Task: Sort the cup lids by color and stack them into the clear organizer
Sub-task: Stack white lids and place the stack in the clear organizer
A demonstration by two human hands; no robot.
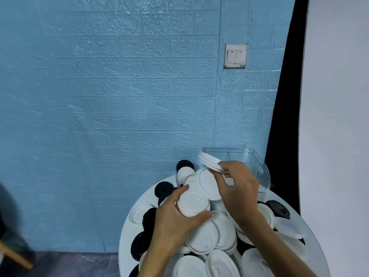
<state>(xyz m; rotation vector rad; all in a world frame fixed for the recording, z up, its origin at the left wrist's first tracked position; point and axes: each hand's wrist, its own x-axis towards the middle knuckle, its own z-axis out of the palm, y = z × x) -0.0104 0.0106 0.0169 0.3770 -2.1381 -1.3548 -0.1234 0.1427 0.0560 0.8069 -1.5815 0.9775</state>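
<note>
White plastic cup lids and black plastic cup lids lie heaped together on the round white counter, and the clear plastic organizer stands at its far edge, apparently holding no lids yet. The step in hand looks like gathering whites into stacks before loading. To do it well, each new lid should be nested squarely so the rims seat, and each stack kept to one colour; the stack should then go into one compartment upright and level, so it does not fan out or tip against the divider. The left hand curls its grip around a short stack of white lids above the heap, thumb on the near rim and fingers wrapped round the far side. The right hand pinches a thin stack of white lids by one edge, tilted and raised just beside the organizer's near wall
</note>
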